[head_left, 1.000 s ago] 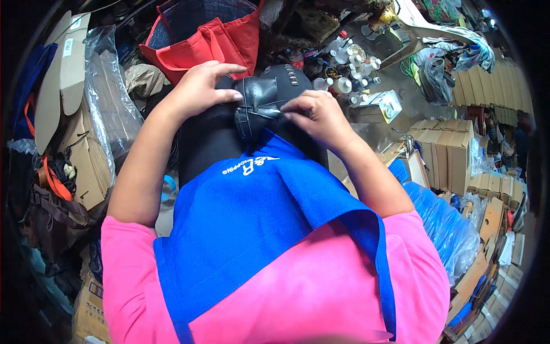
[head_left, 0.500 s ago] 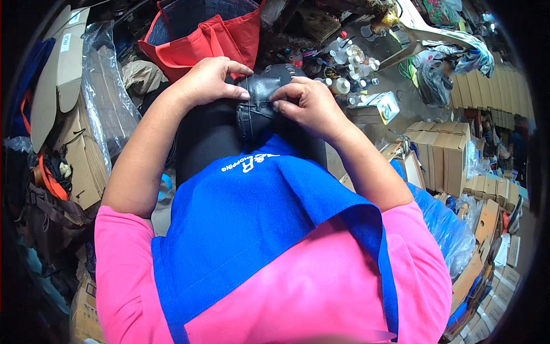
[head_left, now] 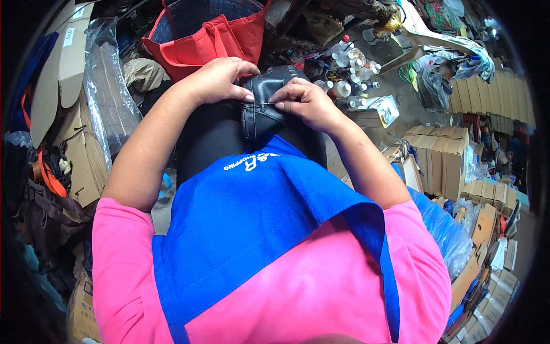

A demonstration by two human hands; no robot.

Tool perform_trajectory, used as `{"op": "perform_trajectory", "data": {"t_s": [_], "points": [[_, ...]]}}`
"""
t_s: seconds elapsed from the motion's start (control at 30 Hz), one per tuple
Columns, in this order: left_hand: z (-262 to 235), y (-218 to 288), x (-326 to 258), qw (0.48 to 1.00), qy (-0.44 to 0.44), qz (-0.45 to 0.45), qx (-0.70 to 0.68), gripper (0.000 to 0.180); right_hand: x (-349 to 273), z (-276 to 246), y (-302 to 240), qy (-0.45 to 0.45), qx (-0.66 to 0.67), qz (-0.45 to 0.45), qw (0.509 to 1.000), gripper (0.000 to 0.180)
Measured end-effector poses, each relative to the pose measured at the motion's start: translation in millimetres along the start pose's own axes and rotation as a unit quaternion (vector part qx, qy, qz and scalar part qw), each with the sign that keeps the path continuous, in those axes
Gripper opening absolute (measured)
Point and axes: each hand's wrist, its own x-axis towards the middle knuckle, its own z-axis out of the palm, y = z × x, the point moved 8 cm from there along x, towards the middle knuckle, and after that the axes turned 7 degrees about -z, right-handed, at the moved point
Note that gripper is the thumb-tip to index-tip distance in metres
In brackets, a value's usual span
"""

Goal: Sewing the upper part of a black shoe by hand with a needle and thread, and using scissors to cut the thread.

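Note:
A black leather piece (head_left: 264,120) with stitched seams and broad pale stitches along its far edge lies over my lap. My left hand (head_left: 220,82) grips its left side, thumb on top and fingers bent over the far part. On the right, my right hand (head_left: 306,103) is closed in a pinch against the leather. A thin pale sliver, needle-like or a bit of thread, shows at that pinch; it is too small to tell which. Below the leather spreads my blue apron (head_left: 258,212).
Beyond my hands stands an open red bag (head_left: 212,43). Several bottles (head_left: 349,69) crowd the floor at the far right. Stacked cardboard boxes (head_left: 438,157) stand on the right; cardboard sheets (head_left: 74,69) and a clear plastic wrap (head_left: 109,86) lean on the left.
My left hand and the leather have shifted slightly to the right. The right hand keeps its pinch in nearly the same spot, and a thin pale sliver now shows beside it.

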Motion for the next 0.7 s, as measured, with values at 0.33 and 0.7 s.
{"op": "perform_trajectory", "data": {"t_s": [0.33, 0.7], "points": [[4.7, 2.0, -6.4, 0.997, 0.074, -0.002, -0.028, 0.051, 1.1, 5.7, -11.5, 0.062, -0.118, -0.081, 0.988, 0.012], [-13.5, 16.1, -70.1, 0.97, 0.2, -0.063, -0.124, 0.024, -12.2, 4.5, -9.4, 0.03, -0.143, -0.093, 0.985, 0.025]]}}
